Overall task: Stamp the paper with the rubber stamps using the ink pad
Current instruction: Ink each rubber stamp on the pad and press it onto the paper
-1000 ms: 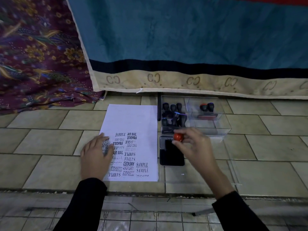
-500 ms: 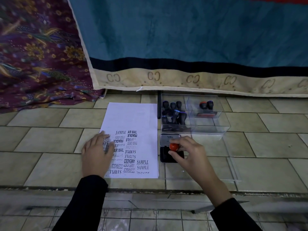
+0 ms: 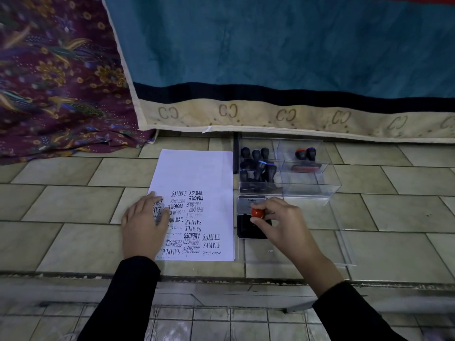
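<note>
On the beige tiled floor (image 3: 73, 205), a white paper sheet (image 3: 194, 173) covered in black stamp marks lies at 9 o'clock of the black ink pad in its open grey case (image 3: 246, 230). Left hand (image 3: 145, 225) flat, fingers straight, pressing the sheet's left edge. Right hand (image 3: 278, 225) pinches a red-knobbed rubber stamp (image 3: 257, 212) over the pad; base hidden, contact unclear. Clear plastic box (image 3: 320, 188) of dark-handled stamps (image 3: 256, 166) at the pad's 12 o'clock, just beside it.
</note>
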### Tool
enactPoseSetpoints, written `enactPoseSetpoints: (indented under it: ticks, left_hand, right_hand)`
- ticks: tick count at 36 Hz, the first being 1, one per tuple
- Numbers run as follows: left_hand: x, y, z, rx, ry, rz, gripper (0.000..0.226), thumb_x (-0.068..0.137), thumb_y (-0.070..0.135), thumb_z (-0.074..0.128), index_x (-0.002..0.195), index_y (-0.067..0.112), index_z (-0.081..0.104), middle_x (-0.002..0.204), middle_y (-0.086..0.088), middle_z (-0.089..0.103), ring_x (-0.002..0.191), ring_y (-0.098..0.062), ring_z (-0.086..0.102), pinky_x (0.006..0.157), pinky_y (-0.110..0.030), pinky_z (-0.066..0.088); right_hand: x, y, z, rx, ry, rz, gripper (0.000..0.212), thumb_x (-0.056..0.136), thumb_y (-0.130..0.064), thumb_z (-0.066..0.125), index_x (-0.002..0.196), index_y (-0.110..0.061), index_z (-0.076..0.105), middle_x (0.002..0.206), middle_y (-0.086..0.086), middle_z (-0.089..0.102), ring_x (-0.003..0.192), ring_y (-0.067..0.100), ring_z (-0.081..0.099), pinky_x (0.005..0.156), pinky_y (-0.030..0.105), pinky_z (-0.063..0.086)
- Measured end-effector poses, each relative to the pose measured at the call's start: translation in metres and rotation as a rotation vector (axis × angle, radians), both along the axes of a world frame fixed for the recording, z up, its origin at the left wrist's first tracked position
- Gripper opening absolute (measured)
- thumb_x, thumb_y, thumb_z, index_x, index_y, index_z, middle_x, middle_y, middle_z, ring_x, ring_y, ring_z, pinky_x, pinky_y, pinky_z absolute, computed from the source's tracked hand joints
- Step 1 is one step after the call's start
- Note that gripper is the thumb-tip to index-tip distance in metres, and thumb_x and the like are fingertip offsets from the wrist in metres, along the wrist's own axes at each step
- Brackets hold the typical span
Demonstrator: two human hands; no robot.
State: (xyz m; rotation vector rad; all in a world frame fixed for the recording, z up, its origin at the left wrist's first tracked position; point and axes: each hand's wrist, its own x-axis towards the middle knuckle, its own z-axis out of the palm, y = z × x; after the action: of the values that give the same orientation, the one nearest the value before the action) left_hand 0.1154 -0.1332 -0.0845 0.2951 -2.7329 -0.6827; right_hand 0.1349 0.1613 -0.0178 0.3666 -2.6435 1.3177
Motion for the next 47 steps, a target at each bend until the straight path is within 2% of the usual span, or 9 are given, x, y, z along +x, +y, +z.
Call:
enactPoseSetpoints:
  ticks: [4, 10, 17, 22, 25, 34, 41, 47]
  left_hand:
    - [0.0, 0.0, 0.0, 0.002, 0.0, 0.0, 0.029, 0.091, 0.025, 0.061, 0.119, 0.018, 0.061, 0.139, 0.001, 0.055, 0.127, -0.025, 0.047, 0.11, -0.045, 0.03]
    - [-0.002, -0.001, -0.002, -0.003, -0.002, -0.007, 0.029, 0.091, 0.028, 0.06, 0.119, 0.021, 0.06, 0.14, 0.003, 0.054, 0.127, -0.023, 0.046, 0.11, -0.044, 0.029]
    - [-0.002, -0.002, -0.004, -0.004, 0.015, -0.001, 0.028, 0.09, 0.028, 0.061, 0.118, 0.021, 0.061, 0.138, 0.002, 0.056, 0.126, -0.024, 0.048, 0.109, -0.045, 0.031]
    - [-0.002, -0.003, -0.003, 0.001, 0.017, -0.006, 0.028, 0.09, 0.027, 0.061, 0.117, 0.02, 0.062, 0.138, 0.002, 0.056, 0.126, -0.024, 0.048, 0.108, -0.043, 0.031]
    - [-0.002, -0.003, -0.003, 0.001, 0.02, -0.009, 0.027, 0.091, 0.028, 0.061, 0.117, 0.02, 0.062, 0.138, 0.002, 0.056, 0.125, -0.023, 0.048, 0.108, -0.042, 0.03]
    - [-0.002, -0.003, -0.003, 0.005, 0.013, -0.006, 0.029, 0.091, 0.028, 0.061, 0.119, 0.02, 0.061, 0.139, 0.002, 0.055, 0.127, -0.023, 0.047, 0.11, -0.044, 0.029]
    - [-0.002, -0.003, -0.003, 0.001, 0.013, -0.008, 0.028, 0.09, 0.028, 0.062, 0.117, 0.02, 0.062, 0.138, 0.003, 0.055, 0.126, -0.022, 0.048, 0.11, -0.043, 0.03]
    - [-0.002, -0.003, -0.003, 0.003, 0.005, -0.008, 0.028, 0.091, 0.029, 0.061, 0.118, 0.021, 0.061, 0.139, 0.003, 0.055, 0.127, -0.022, 0.047, 0.11, -0.044, 0.03]
  right_hand:
    - [0.008, 0.002, -0.003, 0.0, 0.021, 0.022, 0.025, 0.074, -0.009, 0.078, 0.098, -0.013, 0.071, 0.094, -0.01, 0.066, 0.088, 0.004, 0.066, 0.077, 0.019, 0.056]
    - [0.005, -0.001, 0.001, 0.047, 0.034, 0.012, 0.023, 0.078, -0.011, 0.075, 0.1, -0.012, 0.069, 0.098, -0.007, 0.067, 0.086, 0.003, 0.064, 0.078, 0.009, 0.051]
    - [0.002, -0.031, 0.008, -0.019, 0.079, 0.053, 0.023, 0.08, -0.015, 0.074, 0.102, -0.014, 0.066, 0.099, -0.004, 0.065, 0.087, 0.006, 0.064, 0.08, 0.015, 0.054]
    - [-0.007, -0.06, 0.005, 0.068, 0.029, 0.152, 0.027, 0.085, -0.017, 0.068, 0.111, -0.013, 0.063, 0.104, 0.003, 0.063, 0.088, 0.014, 0.063, 0.084, 0.03, 0.054]
    - [-0.01, -0.067, 0.003, 0.098, 0.013, 0.172, 0.028, 0.085, -0.016, 0.068, 0.112, -0.011, 0.062, 0.104, 0.006, 0.063, 0.088, 0.018, 0.063, 0.084, 0.034, 0.053]
    - [-0.011, -0.07, -0.005, 0.13, -0.005, 0.174, 0.029, 0.085, -0.018, 0.068, 0.113, -0.013, 0.062, 0.106, 0.003, 0.062, 0.088, 0.016, 0.062, 0.083, 0.03, 0.053]
    - [-0.008, -0.07, -0.012, 0.128, 0.064, 0.179, 0.027, 0.085, -0.014, 0.068, 0.111, -0.01, 0.063, 0.102, 0.004, 0.062, 0.09, 0.016, 0.062, 0.085, 0.031, 0.053]
    - [-0.01, -0.063, -0.009, 0.01, 0.028, 0.125, 0.025, 0.084, -0.018, 0.069, 0.108, -0.015, 0.064, 0.103, -0.001, 0.064, 0.087, 0.009, 0.063, 0.082, 0.025, 0.054]
